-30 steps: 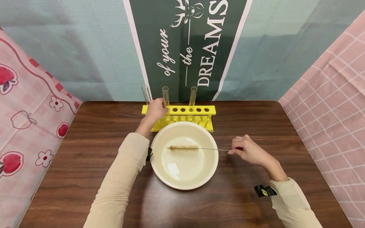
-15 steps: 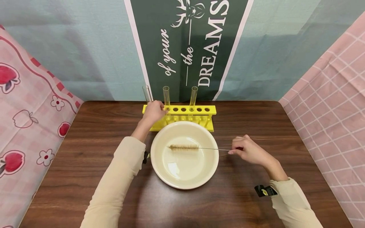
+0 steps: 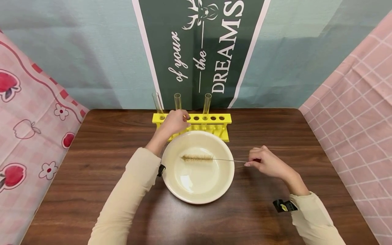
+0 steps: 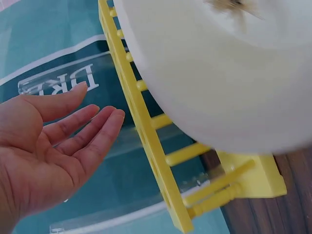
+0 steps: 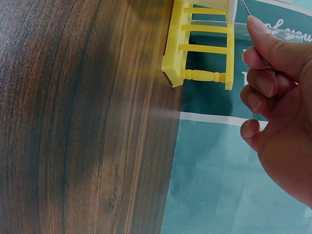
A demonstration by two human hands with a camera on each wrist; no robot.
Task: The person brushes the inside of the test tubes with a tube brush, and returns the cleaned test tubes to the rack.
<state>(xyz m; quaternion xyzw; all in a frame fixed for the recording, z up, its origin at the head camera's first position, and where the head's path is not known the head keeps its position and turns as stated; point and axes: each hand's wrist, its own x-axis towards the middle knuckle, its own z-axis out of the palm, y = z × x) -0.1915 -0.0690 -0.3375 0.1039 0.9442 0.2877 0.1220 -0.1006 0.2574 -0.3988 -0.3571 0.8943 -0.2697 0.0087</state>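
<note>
Three clear, slender tubes (image 3: 207, 104) stand in a yellow, round-holed rack (image 3: 227, 118) by the far edge of the brown wood-grain bench (image 3: 266, 127). The left hand (image 3: 174, 123) is near the rack, its grip spread; the right hand (image 3: 267, 162) pinches the thin metal stem of a straight brush (image 3: 197, 158), tan bristles over a glossy, round cream bowl (image 3: 214, 185).

Cream basin (image 3: 200, 189), yellow rack (image 3: 200, 121) on woodgrain table (image 3: 269, 127)
</note>
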